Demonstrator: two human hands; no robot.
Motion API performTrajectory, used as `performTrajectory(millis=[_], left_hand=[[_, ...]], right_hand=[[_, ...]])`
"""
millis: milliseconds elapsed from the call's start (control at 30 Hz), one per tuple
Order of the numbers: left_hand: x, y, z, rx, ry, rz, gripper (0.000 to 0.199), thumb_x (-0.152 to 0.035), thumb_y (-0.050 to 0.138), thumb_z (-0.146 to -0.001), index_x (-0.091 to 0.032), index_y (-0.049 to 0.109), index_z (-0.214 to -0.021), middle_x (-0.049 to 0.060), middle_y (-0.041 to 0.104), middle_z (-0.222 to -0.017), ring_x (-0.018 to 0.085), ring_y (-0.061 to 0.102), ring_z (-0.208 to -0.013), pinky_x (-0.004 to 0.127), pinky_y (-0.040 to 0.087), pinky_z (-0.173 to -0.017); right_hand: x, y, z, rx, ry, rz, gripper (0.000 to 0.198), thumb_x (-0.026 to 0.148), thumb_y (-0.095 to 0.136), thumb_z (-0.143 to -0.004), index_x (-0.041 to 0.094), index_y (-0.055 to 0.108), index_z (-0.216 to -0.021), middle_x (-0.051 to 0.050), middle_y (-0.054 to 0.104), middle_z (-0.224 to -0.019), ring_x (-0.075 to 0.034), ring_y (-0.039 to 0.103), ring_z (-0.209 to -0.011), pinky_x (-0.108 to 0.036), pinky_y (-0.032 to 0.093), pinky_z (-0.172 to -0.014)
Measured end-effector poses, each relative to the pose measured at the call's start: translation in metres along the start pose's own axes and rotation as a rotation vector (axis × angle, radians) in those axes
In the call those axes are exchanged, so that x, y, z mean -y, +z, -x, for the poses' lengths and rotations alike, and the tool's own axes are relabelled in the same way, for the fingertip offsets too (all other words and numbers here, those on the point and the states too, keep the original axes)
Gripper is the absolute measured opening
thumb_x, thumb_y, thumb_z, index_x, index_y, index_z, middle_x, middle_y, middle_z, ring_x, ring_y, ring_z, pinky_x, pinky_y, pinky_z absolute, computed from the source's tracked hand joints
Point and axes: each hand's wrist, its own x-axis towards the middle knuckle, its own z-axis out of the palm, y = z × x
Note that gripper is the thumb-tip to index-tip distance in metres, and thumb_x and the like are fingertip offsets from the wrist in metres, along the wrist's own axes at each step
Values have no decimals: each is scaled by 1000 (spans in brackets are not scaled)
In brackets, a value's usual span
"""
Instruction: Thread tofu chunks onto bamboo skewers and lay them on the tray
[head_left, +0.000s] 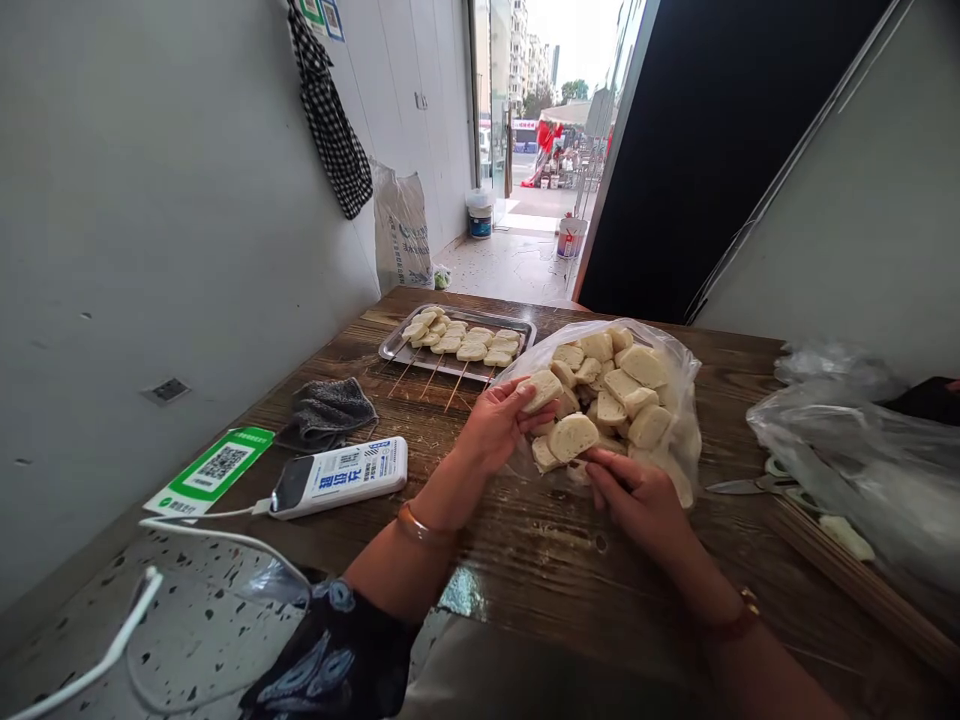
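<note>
In the head view, my left hand [499,425] is closed on a pale, oval steamed bun slice [541,391], pinched between thumb and fingers. Just to the right, my right hand [637,498] has its fingers pinched at the lower edge of another bun slice [573,437]. A skewer there seems to run into that slice, though my fingers hide most of it. Both hands are at the near side of a clear plastic bag [686,440] heaped with bun slices [619,385]. Behind my left hand, a metal tray [397,350] bears several skewered slices [472,345], their sticks pointing toward me.
On the wooden table's left lie a dark cloth [330,412], a white power bank [345,478] with a cable, and a green QR card [214,470]. Scissors [750,485], a bundle of skewers [855,580] and a plastic bag [862,440] lie at the right.
</note>
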Motion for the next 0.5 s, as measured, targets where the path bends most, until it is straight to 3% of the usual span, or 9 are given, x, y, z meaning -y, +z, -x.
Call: performTrajectory(millis=[500], left_hand=[[3,0,1,2,9,4,33,-23,82,-68,-9,66,-94,9,73,-86,19,72,-75,29,59,-72]], right_hand=[[3,1,0,-13,12,6,40,40,54,-89,13,74,-110,1,60,-52,-14,55,-52,-26,48,-58]])
